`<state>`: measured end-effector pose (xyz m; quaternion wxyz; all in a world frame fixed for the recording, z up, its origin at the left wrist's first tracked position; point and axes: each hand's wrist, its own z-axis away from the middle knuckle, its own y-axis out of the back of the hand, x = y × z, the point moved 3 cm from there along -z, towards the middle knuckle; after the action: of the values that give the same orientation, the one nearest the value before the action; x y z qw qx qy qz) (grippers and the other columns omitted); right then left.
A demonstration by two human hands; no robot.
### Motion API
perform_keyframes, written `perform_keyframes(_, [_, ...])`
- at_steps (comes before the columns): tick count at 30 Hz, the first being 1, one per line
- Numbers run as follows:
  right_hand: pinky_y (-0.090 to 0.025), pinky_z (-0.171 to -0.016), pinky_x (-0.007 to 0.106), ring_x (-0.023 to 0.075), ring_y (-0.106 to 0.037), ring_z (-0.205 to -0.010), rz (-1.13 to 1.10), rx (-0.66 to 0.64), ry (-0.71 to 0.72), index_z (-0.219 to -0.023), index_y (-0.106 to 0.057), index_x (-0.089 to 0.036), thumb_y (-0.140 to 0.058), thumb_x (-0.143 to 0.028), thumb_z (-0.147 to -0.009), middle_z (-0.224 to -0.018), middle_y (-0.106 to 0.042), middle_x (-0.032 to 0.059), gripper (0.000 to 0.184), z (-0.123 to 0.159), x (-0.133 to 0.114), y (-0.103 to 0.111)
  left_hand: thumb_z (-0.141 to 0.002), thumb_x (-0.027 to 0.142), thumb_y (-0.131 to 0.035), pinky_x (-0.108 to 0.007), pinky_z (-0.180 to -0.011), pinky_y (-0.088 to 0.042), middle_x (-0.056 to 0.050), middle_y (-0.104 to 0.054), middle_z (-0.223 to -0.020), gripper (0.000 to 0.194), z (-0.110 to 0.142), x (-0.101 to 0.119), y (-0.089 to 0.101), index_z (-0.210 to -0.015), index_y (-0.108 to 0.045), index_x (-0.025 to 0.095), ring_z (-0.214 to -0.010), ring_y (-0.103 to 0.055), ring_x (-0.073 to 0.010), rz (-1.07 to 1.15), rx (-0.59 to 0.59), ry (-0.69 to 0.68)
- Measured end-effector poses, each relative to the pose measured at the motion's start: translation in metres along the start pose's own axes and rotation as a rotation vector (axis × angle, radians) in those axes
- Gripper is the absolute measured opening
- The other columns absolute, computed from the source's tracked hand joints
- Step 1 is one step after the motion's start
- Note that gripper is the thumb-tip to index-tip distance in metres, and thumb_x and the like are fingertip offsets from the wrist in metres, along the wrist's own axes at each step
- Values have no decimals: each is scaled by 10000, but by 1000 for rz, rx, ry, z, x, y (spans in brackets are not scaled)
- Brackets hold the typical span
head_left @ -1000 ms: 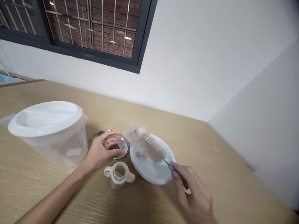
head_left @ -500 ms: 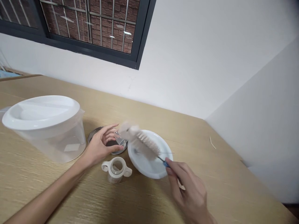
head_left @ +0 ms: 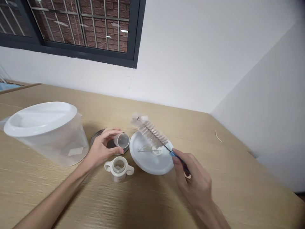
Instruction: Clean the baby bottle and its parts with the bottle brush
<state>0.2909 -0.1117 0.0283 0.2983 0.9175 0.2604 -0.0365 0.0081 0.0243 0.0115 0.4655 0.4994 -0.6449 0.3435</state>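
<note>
My left hand (head_left: 101,148) is closed round a small clear plastic cup (head_left: 124,140), its open mouth turned towards me and to the right. In my right hand (head_left: 194,179) is the blue handle of a bottle brush (head_left: 153,135), gripped between thumb and fingers. Its pale bristles point up and left over a white bowl (head_left: 140,163), apart from the cup. Inside the bowl lie a thin rod and a small white ring (head_left: 156,152). Just below my left hand stands a small bottle with two white handles (head_left: 119,168), its top open.
A round metal dish (head_left: 94,137) lies behind my left hand. To the left stands a translucent bucket (head_left: 69,140) with a white lid (head_left: 43,117). A short pale strip (head_left: 218,136) lies on the wooden table (head_left: 238,178) at right, with a wall and window behind.
The brush has drawn back from the cup, up and to the right. The cup's mouth has turned more towards me in my left hand. The view has shifted slightly.
</note>
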Motion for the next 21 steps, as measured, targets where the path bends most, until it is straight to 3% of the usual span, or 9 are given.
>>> perform_keyframes(3, [-429, -536, 226, 99, -536, -626, -20, 11, 18, -1264, -625, -154, -606, -8, -936, -916, -674, 52, 360, 0, -2, 0, -553, 281, -988, -406, -991, -461, -88, -707, -1138, 535, -1, 2, 4, -1051, -801, 219, -1119, -616, -285, -61, 45, -10])
perform_keyframes(10, [-420, -515, 235, 120, -573, -663, -92, 68, 31, -1317, -614, -175, -595, 26, -913, -894, -672, 53, 451, 5, -3, 2, -574, 460, -974, -381, -891, -538, -103, -803, -991, 612, 0, 4, 4, -1057, -730, 174, -964, -737, -288, 142, 63, 62])
perform_keyframes(14, [-426, -508, 236, 131, -609, -692, -121, 7, 83, -1347, -605, -186, -605, 25, -907, -927, -688, 69, 488, 8, -6, -1, -572, 442, -982, -363, -890, -553, -126, -814, -998, 644, 2, 5, 3, -1083, -715, 155, -971, -765, -304, 229, 8, 120])
perform_keyframes(17, [-434, -512, 231, 122, -613, -690, -87, -73, 105, -1349, -602, -186, -596, 14, -925, -944, -690, 76, 469, 6, -4, -5, -630, 438, -963, -311, -848, -549, -97, -819, -938, 738, 4, 6, 2, -1243, -646, 178, -938, -778, -271, 331, -43, 147])
perform_keyframes(21, [-434, -521, 230, 114, -588, -669, -23, -31, 43, -1307, -621, -183, -605, -7, -938, -904, -676, 60, 409, 3, 2, -4, -714, 342, -931, -290, -903, -530, -93, -808, -1030, 671, 6, 6, 0, -1277, -595, 196, -964, -779, -239, 425, -18, 164])
